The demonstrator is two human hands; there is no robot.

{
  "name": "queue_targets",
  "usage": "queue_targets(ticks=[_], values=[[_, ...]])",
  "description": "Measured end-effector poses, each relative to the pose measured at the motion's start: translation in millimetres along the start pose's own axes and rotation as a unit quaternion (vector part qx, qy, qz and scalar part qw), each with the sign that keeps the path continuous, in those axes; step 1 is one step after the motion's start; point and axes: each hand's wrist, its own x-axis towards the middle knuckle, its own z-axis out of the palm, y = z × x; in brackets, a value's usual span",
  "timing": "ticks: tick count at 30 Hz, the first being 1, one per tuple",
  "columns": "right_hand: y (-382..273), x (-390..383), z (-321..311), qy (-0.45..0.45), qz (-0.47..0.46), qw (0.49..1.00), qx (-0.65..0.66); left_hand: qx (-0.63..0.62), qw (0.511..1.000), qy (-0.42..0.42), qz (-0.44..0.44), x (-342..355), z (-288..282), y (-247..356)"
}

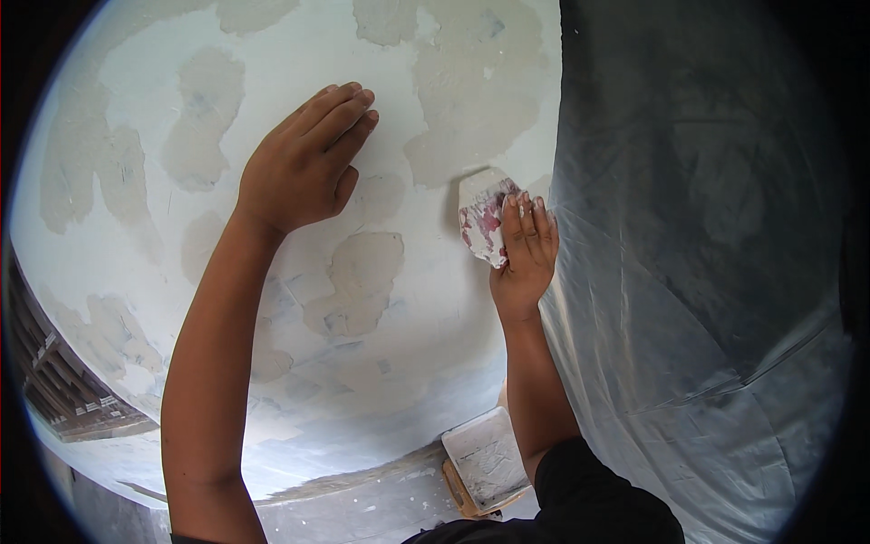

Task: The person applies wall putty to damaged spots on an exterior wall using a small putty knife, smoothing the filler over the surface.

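Note:
My left hand [308,150] lies on the white wall [118,263] with its fingers stretched out and held together, pointing up and right, holding nothing. The wall carries patches of beige filler [353,281]. To the right, near the wall's edge, my right hand [526,245] holds a flat pad [480,218], stained white with reddish-pink marks, against the wall, its fingers lying over the pad's right part. The pad's underside is hidden.
Grey translucent plastic sheeting [689,272] hangs along the wall's right side. Below, a white tray smeared with filler [480,458] rests on something wooden by the wall's foot, on a grey floor [362,512]. A dark slatted opening [50,354] shows at the lower left.

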Motion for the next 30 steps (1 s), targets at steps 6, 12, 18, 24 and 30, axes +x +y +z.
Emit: queue_targets(ticks=[6, 12, 18, 24, 30], values=[[7.2, 37.7, 27.4, -0.043, -0.006, 0.998, -0.045, -0.010, 1.000, 0.011, 0.004, 6.3, 3.8, 4.6], [-5.6, -32.0, 1.8, -0.123, 0.003, 0.992, -0.012, -0.017, 1.000, -0.002, -0.005, 0.5, 0.2, -0.4], [2.2, 13.1, -16.3, -0.038, 0.030, 0.999, 0.022, -0.004, 1.000, -0.007, 0.001, 0.6, 0.5, 1.0], [27.5, 20.9, 9.7, -0.059, 0.001, 0.998, -0.026, -0.012, 1.000, 0.000, -0.003, 4.8, 1.7, 4.0], [24.8, -15.1, -2.2, -0.061, 0.005, 0.998, -0.018, -0.015, 1.000, -0.008, -0.007, 0.6, -2.7, -1.4]])
